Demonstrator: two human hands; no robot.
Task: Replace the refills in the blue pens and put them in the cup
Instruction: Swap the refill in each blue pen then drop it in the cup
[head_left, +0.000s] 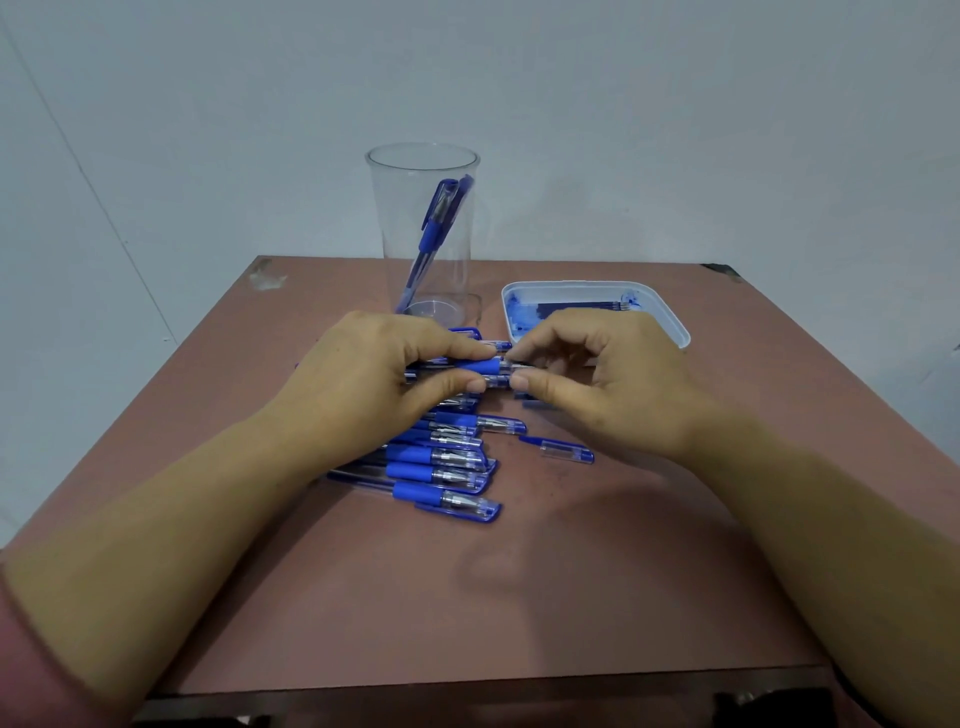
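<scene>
blue pen (485, 368) gripped over a matte brown table (571, 571).
left hand (374, 374) curled round its rubbery barrel, right hand (597, 374) pinched the clear tip; piled pens (441, 467) lay below, another pen (436, 223) leaned inside the tall clear cup (395, 208).

Our bare left hand (374, 374) and bare right hand (597, 379) meet in the middle, knuckles up, thumbs almost tip to tip. Each pinches, thumb below and forefinger above, one end of a clear plastic pen with a blue grip (485, 367). Our forearms (182, 509) reach in from the lower corners, the left out of a dark red sleeve (31, 675)
</scene>
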